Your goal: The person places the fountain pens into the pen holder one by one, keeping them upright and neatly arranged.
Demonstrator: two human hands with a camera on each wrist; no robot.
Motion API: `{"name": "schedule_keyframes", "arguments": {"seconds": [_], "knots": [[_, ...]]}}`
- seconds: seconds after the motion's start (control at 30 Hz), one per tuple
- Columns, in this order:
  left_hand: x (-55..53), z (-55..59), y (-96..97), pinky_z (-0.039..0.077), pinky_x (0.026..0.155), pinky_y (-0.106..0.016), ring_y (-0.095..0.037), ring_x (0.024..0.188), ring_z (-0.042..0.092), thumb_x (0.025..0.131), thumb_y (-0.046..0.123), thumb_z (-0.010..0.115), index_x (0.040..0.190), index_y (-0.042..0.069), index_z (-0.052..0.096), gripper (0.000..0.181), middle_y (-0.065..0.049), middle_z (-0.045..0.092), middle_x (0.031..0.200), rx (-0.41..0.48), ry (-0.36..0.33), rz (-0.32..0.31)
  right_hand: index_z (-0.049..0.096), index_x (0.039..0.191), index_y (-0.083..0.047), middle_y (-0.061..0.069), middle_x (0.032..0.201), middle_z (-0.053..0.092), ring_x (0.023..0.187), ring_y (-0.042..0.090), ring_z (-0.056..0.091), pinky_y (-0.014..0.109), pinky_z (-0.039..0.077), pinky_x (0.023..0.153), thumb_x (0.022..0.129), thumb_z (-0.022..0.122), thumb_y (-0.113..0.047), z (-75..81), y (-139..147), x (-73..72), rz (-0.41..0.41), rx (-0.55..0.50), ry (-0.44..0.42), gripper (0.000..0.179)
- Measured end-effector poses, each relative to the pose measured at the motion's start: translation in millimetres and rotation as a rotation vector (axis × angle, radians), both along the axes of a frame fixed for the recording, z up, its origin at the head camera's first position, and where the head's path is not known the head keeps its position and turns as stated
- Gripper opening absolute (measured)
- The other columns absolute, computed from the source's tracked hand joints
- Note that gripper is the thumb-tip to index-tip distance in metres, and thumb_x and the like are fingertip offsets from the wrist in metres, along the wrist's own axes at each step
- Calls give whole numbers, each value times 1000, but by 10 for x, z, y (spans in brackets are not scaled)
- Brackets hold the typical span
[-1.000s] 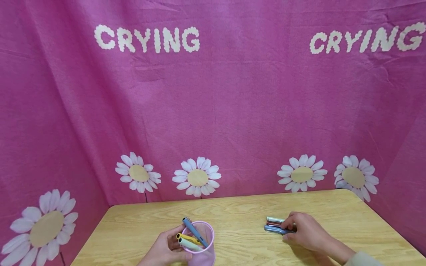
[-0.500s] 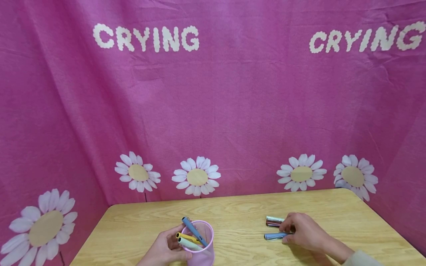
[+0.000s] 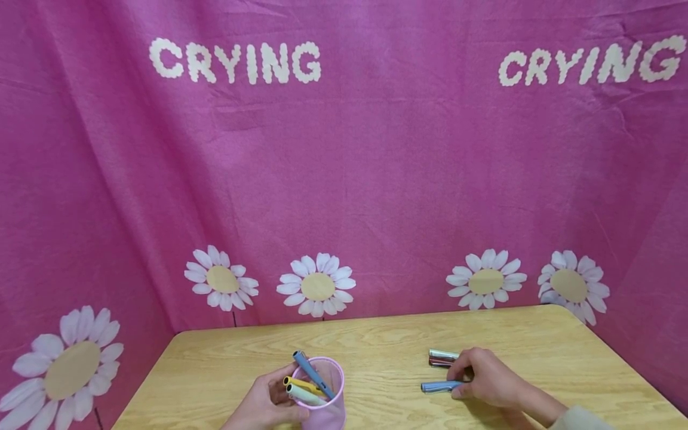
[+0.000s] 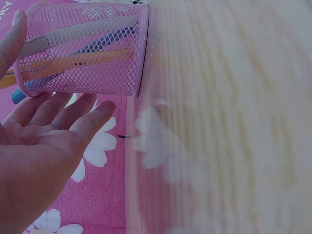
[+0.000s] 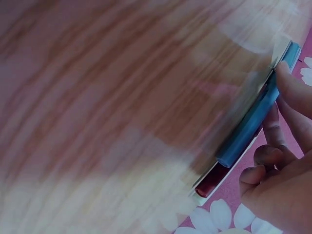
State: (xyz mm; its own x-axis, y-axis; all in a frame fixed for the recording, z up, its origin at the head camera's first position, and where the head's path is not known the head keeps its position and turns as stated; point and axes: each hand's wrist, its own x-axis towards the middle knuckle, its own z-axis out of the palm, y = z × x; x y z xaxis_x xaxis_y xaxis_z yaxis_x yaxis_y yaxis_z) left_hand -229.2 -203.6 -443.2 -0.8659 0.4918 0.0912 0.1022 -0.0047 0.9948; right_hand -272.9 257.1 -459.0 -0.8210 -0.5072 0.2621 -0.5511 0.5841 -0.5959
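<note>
In the head view, my left hand [image 3: 263,400] holds a pink mesh pen holder [image 3: 329,416] near its rim, thumb in front and fingers behind. A slate-blue pen [image 3: 317,376], a yellow pen [image 3: 306,386] and a pale green pen [image 3: 304,395] lean inside it. On the right, my right hand [image 3: 490,377] pinches a blue pen [image 3: 436,387] between thumb and fingers, low over the table; the fingers hide its far end. Just beyond lie a dark red pen [image 3: 441,362] and a pale pen [image 3: 442,353], side by side and partly covered by the hand.
The wooden table [image 3: 381,346] has rounded back corners. A pink cloth [image 3: 376,179] with daisies and lettering hangs behind it and along both sides. Between the pen holder and the loose pens is a stretch of bare wood.
My right hand has drawn the blue pen toward me and slightly left, widening the gap from the red and pale pens. The left hand and pen holder stay nearly still.
</note>
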Motion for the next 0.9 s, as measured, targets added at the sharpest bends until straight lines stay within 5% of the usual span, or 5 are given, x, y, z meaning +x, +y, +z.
{"name": "schedule_keyframes", "arguments": {"seconds": [0.27,0.9], "knots": [[-4,-1,-15,57,93,-30,-23,109,70,94,9,81,156,-15,31,84,-23,66,134,-4,12,-9,80,85,-8,-6,82,70,72,3,54,22,48,61,78,93,-7,19,-46,11,30,-46,-93,14],[-9,-12,-9,57,94,-30,-23,110,69,93,10,82,156,-15,33,84,-24,66,134,-10,28,-1,80,85,-9,-8,80,72,72,2,55,22,48,62,77,94,-7,0,-139,-22,57,-49,-127,16]]}}
